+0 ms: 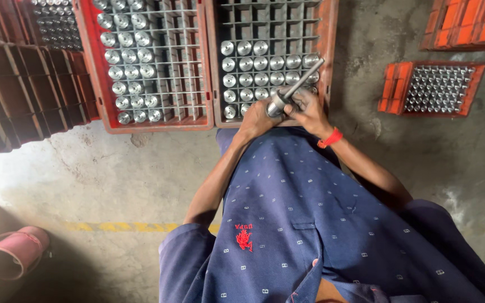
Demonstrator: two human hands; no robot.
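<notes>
Shaft (298, 84) tip up-right, long axis diagonal

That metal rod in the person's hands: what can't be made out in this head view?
- Metal rod: its thick lower end is hidden by both hands, left hand and right hand.
- Crate under the hands: its near cells are covered by the hands.
- Small orange crate: parts too small to identify.

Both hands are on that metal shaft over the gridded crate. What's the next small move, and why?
Probably lower the metal shaft into an empty cell of the right crate. Both the left hand and the right hand grip it near its thick end, tilted above the crate's front rows. Those rows already hold upright metal pieces, while the cells behind them look empty.
</notes>
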